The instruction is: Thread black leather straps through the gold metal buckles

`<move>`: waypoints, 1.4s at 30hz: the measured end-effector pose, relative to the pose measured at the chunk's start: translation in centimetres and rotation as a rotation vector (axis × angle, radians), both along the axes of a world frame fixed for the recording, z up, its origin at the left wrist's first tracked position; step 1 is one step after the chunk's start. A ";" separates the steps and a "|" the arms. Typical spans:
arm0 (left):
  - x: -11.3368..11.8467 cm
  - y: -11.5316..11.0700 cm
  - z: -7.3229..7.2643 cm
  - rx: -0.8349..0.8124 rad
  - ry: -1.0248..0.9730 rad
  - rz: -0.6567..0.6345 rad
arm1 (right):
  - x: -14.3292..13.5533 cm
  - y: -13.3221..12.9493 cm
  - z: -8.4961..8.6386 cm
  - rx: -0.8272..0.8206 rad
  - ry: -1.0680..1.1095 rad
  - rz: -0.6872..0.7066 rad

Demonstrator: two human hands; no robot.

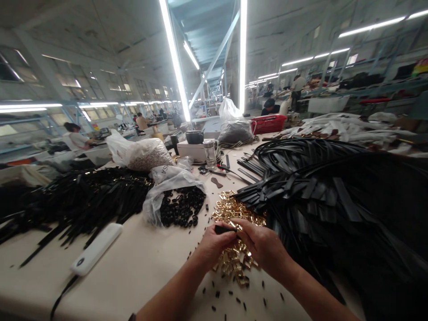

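My left hand (214, 244) is closed on a short black strap end (222, 229), with the thumb along its top. Meeting it from the other side, my right hand (269, 249) pinches a small gold metal buckle (238, 227) at the strap's tip. Fingers cover part of both, so whether the strap runs through the buckle cannot be told. Beneath both hands spreads a heap of gold buckles (230, 203). To the left, an open clear plastic bag (152, 203) spills small black rings (180, 207).
Long black straps (301, 187) are piled high at the right, others (96, 196) at the left. A white power strip (96, 249) lies on the pale table (140, 276). Behind stand a glass jar (210, 154), a red basket (269, 124) and filled bags. Several people work farther off.
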State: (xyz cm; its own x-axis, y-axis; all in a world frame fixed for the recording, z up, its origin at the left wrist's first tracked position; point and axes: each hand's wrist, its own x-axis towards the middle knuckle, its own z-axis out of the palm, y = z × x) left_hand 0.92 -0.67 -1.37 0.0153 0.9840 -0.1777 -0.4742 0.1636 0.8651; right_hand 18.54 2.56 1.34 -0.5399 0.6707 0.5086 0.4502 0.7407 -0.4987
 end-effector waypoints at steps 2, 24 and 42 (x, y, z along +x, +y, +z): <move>0.0 0.0 0.0 0.047 0.106 -0.011 | 0.0 0.2 -0.1 0.014 0.019 0.006; -5.4 -1.1 2.6 0.185 1.046 -0.096 | 0.7 0.8 0.5 -0.208 -0.086 -0.146; -3.8 0.7 2.4 0.129 0.699 -0.010 | 0.2 1.0 -0.4 -0.366 0.067 -0.105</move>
